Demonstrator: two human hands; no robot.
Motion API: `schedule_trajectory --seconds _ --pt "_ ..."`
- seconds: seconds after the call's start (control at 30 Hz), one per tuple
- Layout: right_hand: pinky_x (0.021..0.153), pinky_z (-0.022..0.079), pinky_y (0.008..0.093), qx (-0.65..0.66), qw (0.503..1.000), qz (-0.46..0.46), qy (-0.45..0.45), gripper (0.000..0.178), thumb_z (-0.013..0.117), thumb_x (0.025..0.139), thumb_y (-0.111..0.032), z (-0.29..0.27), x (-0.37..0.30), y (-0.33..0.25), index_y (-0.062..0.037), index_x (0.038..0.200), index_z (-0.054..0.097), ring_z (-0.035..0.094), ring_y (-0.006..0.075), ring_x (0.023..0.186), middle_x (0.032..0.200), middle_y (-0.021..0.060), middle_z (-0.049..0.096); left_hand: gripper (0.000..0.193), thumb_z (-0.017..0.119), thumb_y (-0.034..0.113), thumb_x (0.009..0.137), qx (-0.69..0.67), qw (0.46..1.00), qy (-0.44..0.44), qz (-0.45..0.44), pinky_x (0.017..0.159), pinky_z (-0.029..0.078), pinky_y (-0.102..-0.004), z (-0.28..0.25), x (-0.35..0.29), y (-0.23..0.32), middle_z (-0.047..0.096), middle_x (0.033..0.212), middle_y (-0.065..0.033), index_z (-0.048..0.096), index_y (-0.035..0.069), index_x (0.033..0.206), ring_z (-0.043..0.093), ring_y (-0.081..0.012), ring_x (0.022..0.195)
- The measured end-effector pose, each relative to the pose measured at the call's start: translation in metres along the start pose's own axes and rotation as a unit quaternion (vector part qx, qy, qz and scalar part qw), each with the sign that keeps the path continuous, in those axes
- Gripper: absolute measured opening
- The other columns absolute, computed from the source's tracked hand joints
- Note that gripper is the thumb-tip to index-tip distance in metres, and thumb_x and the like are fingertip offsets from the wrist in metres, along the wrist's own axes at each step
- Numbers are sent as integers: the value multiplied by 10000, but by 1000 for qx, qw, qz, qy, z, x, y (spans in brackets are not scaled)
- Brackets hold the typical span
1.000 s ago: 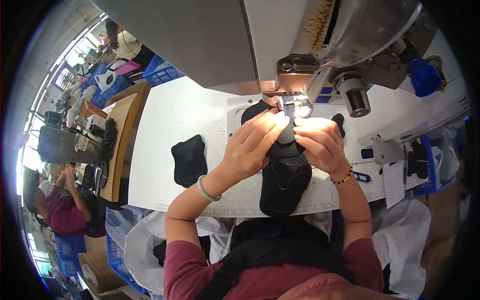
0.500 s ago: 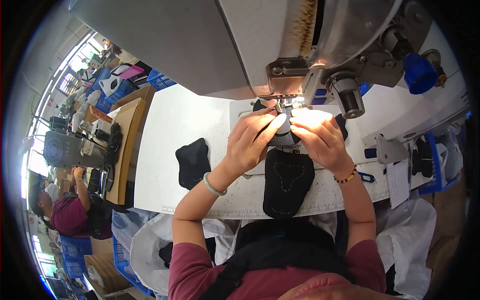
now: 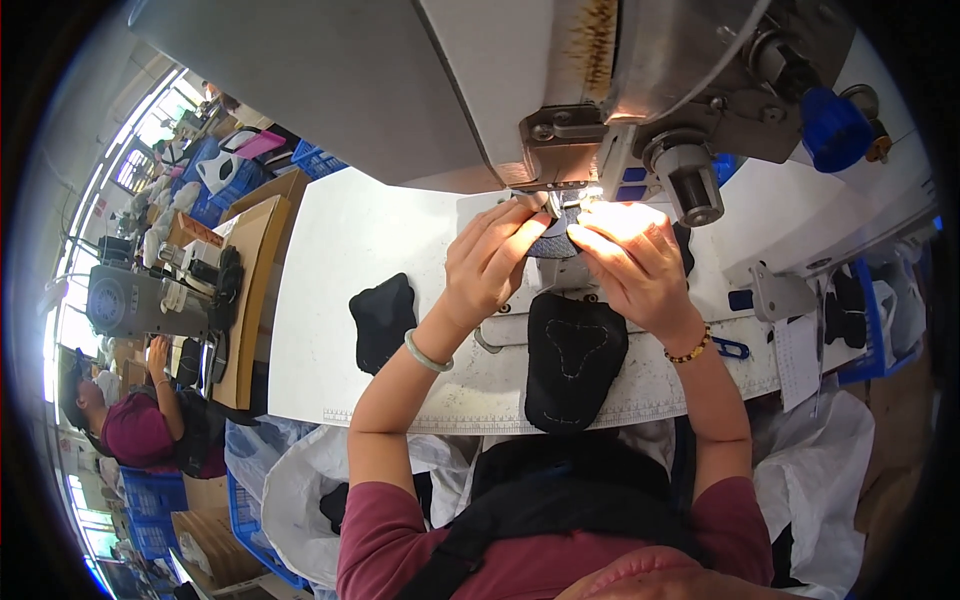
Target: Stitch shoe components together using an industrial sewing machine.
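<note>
Under the needle area of a sewing machine (image 3: 565, 150), a curved grey textured fabric piece (image 3: 558, 245) lies on the machine bed. My left hand (image 3: 492, 258) grips its left side, thumb and fingers pinched together. At the opposite side, my right hand (image 3: 632, 255) presses and pinches the piece, its fingertips washed out by the bright lamp. Just nearer to me rests a black padded piece (image 3: 575, 362) with light stitching, its front end at the table edge. Another black pad (image 3: 383, 322) lies left of my left forearm.
The white table (image 3: 330, 250) has a ruler strip along its front edge. A blue clip-like tool (image 3: 731, 348) lies by my right wrist. White sacks (image 3: 310, 490) hang below the table. At left, a co-worker (image 3: 140, 425) sits by another machine (image 3: 140, 302). A blue crate (image 3: 872, 320) stands right.
Both hands and the grey fabric piece have shifted away from me, closer under the machine head. More of the bed shows in front of the piece. The black pads stay put.
</note>
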State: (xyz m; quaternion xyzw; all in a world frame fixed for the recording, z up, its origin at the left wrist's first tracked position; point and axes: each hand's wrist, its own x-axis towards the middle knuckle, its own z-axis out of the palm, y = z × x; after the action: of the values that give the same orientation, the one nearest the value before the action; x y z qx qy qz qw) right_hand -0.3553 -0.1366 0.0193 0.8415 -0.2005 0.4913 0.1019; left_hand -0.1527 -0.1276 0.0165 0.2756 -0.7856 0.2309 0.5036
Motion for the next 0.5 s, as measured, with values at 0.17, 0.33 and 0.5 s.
schedule_trajectory --seconds 0.17,0.33,0.5 --pt "874 413 368 -12 1000 -8 6 269 694 760 -90 0 -1 -2 -104 1026 655 572 198 996 1077 23 616 333 649 -65 633 -11 999 -2 -30 735 539 -337 1 0 -4 646 970 -151 630 14 955 643 -309 867" --pt "910 410 367 -51 997 31 39 248 708 741 -144 5 4 -6 -131 983 653 559 170 938 1001 -25 599 318 618 -25 597 -12 999 -31 -26 711 532 -352 -3 1 -11 646 925 -148 646 10 912 637 -305 810" --pt "922 400 379 -59 996 55 40 231 701 781 -171 5 4 -5 -144 1005 651 567 177 966 997 -26 613 273 605 36 749 -237 946 34 -220 662 503 -317 2 -17 -56 647 892 -161 614 8 1021 626 -241 762"
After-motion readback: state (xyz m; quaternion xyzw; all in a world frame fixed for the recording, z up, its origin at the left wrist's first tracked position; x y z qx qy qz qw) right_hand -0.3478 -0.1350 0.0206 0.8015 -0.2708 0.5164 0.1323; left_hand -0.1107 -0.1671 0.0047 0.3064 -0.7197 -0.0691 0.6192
